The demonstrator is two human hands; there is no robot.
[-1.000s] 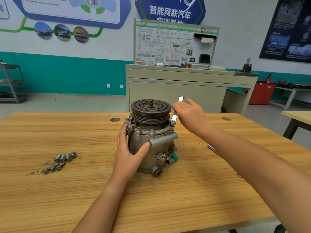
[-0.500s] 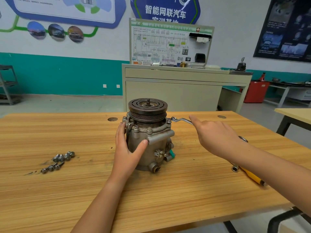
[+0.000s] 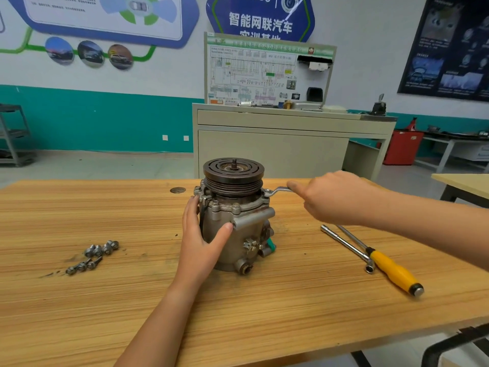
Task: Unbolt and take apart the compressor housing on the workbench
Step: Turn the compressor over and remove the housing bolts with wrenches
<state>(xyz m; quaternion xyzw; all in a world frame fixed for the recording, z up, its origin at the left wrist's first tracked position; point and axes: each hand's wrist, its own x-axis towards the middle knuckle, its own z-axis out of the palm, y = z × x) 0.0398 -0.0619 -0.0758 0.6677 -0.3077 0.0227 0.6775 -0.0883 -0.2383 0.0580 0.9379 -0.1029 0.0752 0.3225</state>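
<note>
Head view: the compressor housing [image 3: 232, 221] stands upright near the middle of the workbench [image 3: 238, 327], with its grooved pulley [image 3: 233, 172] on top.

The left hand [image 3: 203, 239] holds the body from the 9 o'clock side. Its fingers lie pressed together up the wall and the thumb is spread across the front, so the casting is clasped between them.

The right hand [image 3: 336, 197] reaches in from 3 o'clock. Its fingers are curled round the handle of a wrench [image 3: 277, 191] and the index finger lies along the shaft. The ring end of the wrench sits over a bolt on the upper flange at about 2 o'clock.

Out at 9 o'clock a cluster of loose bolts [image 3: 92, 255] lies on the wood, well apart from the housing, so part of the unbolting appears done.

Several flange bolts [image 3: 235, 206] sit in place along the front rim, and the casing halves show no gap. The job therefore looks to be partway through loosening, with separation not yet begun.

At 4 o'clock a socket bar [image 3: 344, 242] and a yellow-handled driver [image 3: 394, 268] rest on the bench, touching each other near the driver's neck.
</note>
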